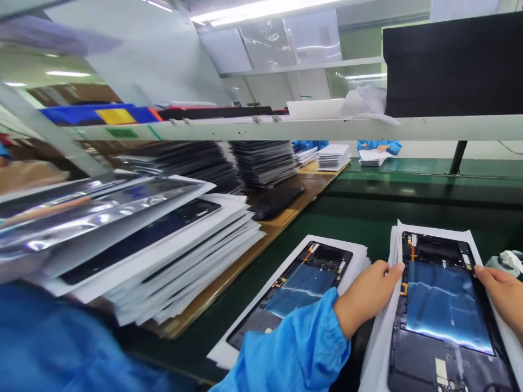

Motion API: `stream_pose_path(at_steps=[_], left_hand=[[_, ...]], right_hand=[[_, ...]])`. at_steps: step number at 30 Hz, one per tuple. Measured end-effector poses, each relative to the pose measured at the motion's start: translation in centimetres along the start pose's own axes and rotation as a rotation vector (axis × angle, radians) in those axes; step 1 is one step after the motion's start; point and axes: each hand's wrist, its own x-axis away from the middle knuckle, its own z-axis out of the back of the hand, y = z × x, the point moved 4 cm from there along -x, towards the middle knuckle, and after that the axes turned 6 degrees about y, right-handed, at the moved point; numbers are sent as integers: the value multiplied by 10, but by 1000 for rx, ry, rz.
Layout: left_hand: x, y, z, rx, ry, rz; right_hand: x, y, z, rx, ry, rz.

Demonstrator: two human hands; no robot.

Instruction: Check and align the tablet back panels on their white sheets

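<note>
Nearest to us, our blue sleeve [294, 348] runs forward to our left hand [365, 296], whose grip rests with loosely spread fingers on the left edge of a black open-backed tablet panel with a glossy blue film [443, 316]. Across the same panel, our right hand [504, 294] touches its right edge with fingertips laid flat; neither grip is closed around the panel, both simply press at its sides. That panel lies on top of a stack of white foam sheets [388, 326] directly between our two hands, on the dark green worktop [368, 218].

Just left of our left grip lies a second black tablet panel with blue film [302, 286], on its own white sheets, apart from the first stack. Further left of that grip rises a tall, leaning pile of white sheets with dark panels between them [163, 256], sitting on a brown cardboard base [229, 272], with shiny silver bags [81, 212] on top. Beyond our right grip, a small white and grey object [506, 261] sits near the panel's far right corner; we cannot tell what it is. Well beyond both grips, dark stacks of trays [261, 160] stand under a pale shelf rail [286, 129], and another person's blue sleeves [379, 146] rest by a low white stack.
</note>
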Motion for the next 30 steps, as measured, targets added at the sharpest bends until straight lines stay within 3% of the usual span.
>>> stream_pose_path(at_steps=[3,7,12,16,18,20,23,25,27,30], left_hand=[[2,4,5,24,10,-44],[8,8,4,15,-11,-98],[15,9,6,177,142,-68],[26,14,15,538,149,-85],[34,20,20,816,66,-141],[43,27,22,1055,-117,-163],[56,32,16,1252,-438,-88],[59,30,11,1276,-517,-12],[56,24,9,1235,-439,63],[49,15,12,1085,-230,115]], right_hand=[[9,-11,10,-38,-169,-240],[24,-29,29,-241,-96,-437],[39,-53,23,-907,-202,-603],[48,-49,30,-968,-91,-696],[51,-45,36,-986,13,-699],[52,-40,39,-957,79,-708],[49,-39,35,-888,58,-697],[47,-40,29,-884,15,-677],[47,-43,26,-905,13,-659],[56,-46,26,-949,46,-666]])
